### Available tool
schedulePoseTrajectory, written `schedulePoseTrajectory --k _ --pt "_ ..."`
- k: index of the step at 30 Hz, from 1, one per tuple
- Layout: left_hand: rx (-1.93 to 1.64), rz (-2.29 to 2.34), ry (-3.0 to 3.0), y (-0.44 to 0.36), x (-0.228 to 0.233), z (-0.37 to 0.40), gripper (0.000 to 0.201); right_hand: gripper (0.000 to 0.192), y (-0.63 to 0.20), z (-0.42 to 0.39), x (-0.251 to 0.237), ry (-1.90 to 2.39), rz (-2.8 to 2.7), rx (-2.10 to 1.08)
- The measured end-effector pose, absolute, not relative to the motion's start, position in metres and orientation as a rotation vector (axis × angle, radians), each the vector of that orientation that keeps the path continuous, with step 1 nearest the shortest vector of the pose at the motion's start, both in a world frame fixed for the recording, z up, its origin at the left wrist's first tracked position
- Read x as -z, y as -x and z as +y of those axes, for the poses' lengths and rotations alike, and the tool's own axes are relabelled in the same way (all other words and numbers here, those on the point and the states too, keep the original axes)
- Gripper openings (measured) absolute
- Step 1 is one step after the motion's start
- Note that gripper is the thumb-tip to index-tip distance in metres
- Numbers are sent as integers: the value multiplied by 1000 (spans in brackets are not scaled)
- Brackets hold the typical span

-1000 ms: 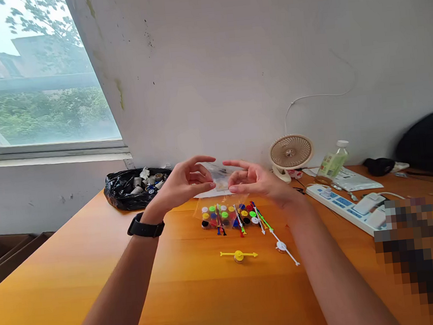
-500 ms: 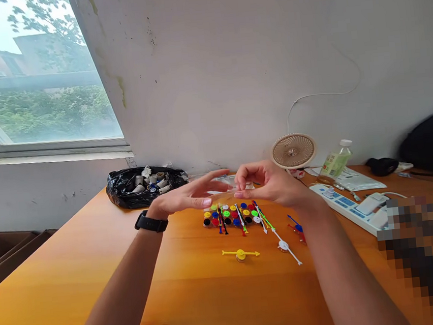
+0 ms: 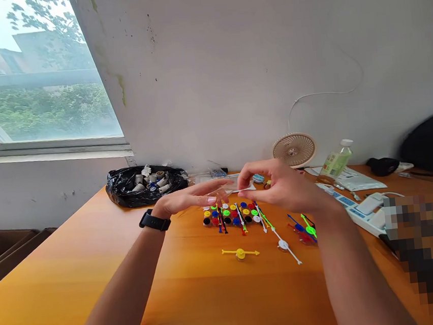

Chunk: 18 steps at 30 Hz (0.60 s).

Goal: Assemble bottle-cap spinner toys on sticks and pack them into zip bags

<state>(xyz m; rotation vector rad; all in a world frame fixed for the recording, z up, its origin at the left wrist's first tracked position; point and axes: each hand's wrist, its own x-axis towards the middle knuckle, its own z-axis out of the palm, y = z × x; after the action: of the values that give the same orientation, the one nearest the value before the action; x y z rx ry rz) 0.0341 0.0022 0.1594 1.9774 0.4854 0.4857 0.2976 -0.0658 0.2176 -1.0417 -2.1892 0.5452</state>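
Pale wall (image 3: 208, 71) backs an orange-brown table (image 3: 199, 297) in the head view. Since half a second ago, the right hand (image 3: 275, 182) has shifted slightly rightward with its forearm, uncovering a green arrow (image 3: 309, 230) at the frame's right; perhaps the clear film (image 3: 228, 188) is being drawn outward. That film, mid-frame above coloured caps (image 3: 226, 213), looks thin, glossy and creased. Right thumb and index close on its edge; the left hand (image 3: 187, 197) extends its fingers, thumb apart, though whether they touch film I cannot tell.
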Motion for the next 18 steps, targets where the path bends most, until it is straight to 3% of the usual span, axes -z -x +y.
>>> schedulePoseTrajectory --k 6,18 --pt "-460 438 -1893 -40 -162 1 62 14 -291 -67 -215 1021 -2234 -639" --pt "-423 437 -1899 -44 -168 -8 71 39 -297 -65 -211 900 -2516 -757"
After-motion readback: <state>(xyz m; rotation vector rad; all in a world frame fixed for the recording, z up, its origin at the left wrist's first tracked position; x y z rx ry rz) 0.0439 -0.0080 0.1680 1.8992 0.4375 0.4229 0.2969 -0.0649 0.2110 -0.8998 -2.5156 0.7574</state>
